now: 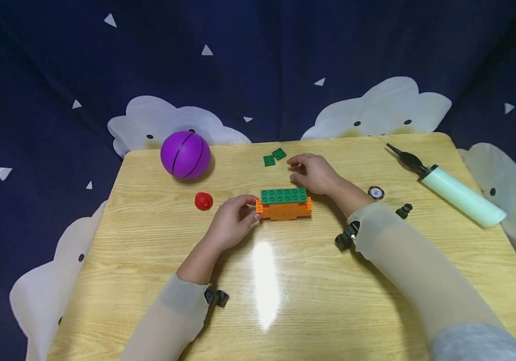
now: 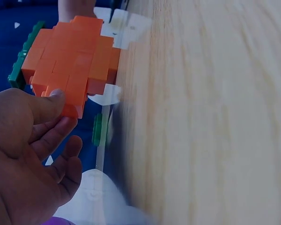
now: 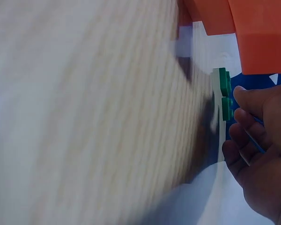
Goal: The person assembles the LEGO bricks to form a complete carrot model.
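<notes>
An orange structure of toy building bricks [image 1: 284, 211], with a row of green bricks [image 1: 284, 195] along its top, stands in the middle of the table. My left hand [image 1: 232, 220] pinches its left end; in the left wrist view the thumb [image 2: 56, 96] presses on the orange face. Beyond the structure, my right hand [image 1: 315, 173] reaches over the table with loosely bent fingers and nothing between them. Two loose green bricks, one square [image 1: 269, 160] and one turned at an angle [image 1: 279, 154], lie just left of its fingertips, apart from the hand.
A purple ball [image 1: 185, 155] sits at the back left, with a small red object [image 1: 203, 201] in front of it. To the right are a round black-and-white chip [image 1: 376, 193], a small black figure-like piece [image 1: 404, 210] and a pale green hand pump [image 1: 461, 195]. A dark curtain [image 1: 258, 65] hangs behind the table.
</notes>
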`<action>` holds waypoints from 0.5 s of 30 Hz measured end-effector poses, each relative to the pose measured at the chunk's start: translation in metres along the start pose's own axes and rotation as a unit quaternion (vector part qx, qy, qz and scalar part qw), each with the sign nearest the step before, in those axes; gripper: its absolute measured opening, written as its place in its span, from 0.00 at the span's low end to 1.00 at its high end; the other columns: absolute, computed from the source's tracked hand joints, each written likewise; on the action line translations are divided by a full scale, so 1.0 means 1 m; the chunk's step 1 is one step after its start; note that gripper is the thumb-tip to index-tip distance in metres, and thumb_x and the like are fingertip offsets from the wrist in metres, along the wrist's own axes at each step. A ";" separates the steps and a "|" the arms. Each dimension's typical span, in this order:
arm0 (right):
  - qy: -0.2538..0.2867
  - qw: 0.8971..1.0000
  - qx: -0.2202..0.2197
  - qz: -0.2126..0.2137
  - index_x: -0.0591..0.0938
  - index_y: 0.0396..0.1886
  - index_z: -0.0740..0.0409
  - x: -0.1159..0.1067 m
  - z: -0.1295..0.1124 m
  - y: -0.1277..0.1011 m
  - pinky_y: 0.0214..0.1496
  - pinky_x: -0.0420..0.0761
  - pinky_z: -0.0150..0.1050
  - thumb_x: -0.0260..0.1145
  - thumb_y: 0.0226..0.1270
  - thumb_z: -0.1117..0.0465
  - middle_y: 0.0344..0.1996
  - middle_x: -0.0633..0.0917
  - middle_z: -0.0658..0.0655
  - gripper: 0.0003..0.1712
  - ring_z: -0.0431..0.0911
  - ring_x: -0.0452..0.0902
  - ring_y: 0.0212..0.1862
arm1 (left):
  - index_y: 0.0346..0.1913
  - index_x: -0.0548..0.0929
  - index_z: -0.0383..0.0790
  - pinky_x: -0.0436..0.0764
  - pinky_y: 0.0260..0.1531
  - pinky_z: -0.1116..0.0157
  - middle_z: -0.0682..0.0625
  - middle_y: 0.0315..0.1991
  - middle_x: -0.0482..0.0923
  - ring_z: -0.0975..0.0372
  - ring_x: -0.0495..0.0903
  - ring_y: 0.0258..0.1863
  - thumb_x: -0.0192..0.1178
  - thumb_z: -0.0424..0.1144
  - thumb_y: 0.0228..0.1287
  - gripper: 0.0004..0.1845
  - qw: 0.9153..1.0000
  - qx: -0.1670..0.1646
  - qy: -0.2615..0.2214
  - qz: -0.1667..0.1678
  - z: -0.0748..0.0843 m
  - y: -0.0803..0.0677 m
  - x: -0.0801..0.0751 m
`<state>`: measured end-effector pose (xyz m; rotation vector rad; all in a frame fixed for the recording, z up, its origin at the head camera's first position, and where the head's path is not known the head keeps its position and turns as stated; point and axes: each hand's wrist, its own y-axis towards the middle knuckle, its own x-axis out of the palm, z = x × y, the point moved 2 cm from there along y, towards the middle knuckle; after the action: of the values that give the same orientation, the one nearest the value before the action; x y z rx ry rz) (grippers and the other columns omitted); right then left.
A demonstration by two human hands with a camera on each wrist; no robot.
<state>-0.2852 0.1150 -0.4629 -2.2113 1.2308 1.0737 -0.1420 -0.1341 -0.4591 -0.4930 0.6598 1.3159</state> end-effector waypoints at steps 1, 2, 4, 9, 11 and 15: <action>-0.005 1.000 -0.001 0.002 0.80 0.66 0.64 0.000 0.001 0.003 0.60 0.79 0.52 0.68 0.73 0.62 0.57 0.84 0.62 0.24 0.56 0.81 0.54 | 0.59 0.84 0.45 0.77 0.59 0.53 0.52 0.54 0.84 0.55 0.80 0.53 0.69 0.42 0.70 0.17 1.000 -0.001 -0.001 0.000 0.000 0.000 0.000; -0.010 1.000 -0.002 0.005 0.80 0.66 0.64 0.001 0.001 0.007 0.62 0.78 0.52 0.69 0.72 0.61 0.58 0.84 0.62 0.25 0.57 0.80 0.56 | 0.59 0.84 0.45 0.76 0.60 0.53 0.52 0.54 0.84 0.55 0.80 0.54 0.69 0.42 0.70 0.17 1.000 -0.001 -0.001 -0.001 0.000 0.000 0.000; -0.021 1.000 -0.005 0.008 0.80 0.65 0.64 0.002 0.003 0.013 0.66 0.75 0.53 0.69 0.71 0.61 0.59 0.83 0.62 0.25 0.58 0.78 0.59 | 0.59 0.83 0.45 0.76 0.60 0.53 0.53 0.54 0.84 0.55 0.80 0.54 0.69 0.42 0.70 0.17 1.000 -0.002 0.000 -0.001 0.000 0.001 0.001; -0.046 0.999 -0.005 0.003 0.79 0.67 0.63 0.008 0.006 0.031 0.73 0.67 0.53 0.69 0.71 0.59 0.63 0.80 0.64 0.27 0.60 0.72 0.67 | 0.60 0.83 0.45 0.78 0.58 0.53 0.52 0.55 0.84 0.56 0.81 0.53 0.69 0.42 0.70 0.18 1.000 -0.003 0.001 0.000 -0.001 0.000 0.000; -0.051 0.999 0.001 0.001 0.78 0.68 0.62 0.010 0.007 0.036 0.74 0.66 0.54 0.68 0.71 0.58 0.65 0.78 0.65 0.28 0.60 0.70 0.68 | 0.61 0.83 0.45 0.78 0.58 0.54 0.52 0.56 0.83 0.56 0.81 0.53 0.69 0.41 0.71 0.19 1.000 -0.003 0.001 -0.002 0.000 0.000 0.000; -0.055 0.998 0.018 -0.003 0.76 0.71 0.60 0.013 0.008 0.043 0.73 0.67 0.54 0.67 0.72 0.58 0.66 0.74 0.66 0.30 0.61 0.70 0.67 | 0.62 0.83 0.45 0.78 0.58 0.54 0.51 0.57 0.83 0.55 0.81 0.53 0.69 0.41 0.70 0.20 1.000 -0.003 -0.001 -0.005 0.001 0.000 0.000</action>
<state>-0.3209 0.0894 -0.4770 -2.0991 1.1864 1.1463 -0.1420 -0.1330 -0.4587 -0.4981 0.6509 1.3090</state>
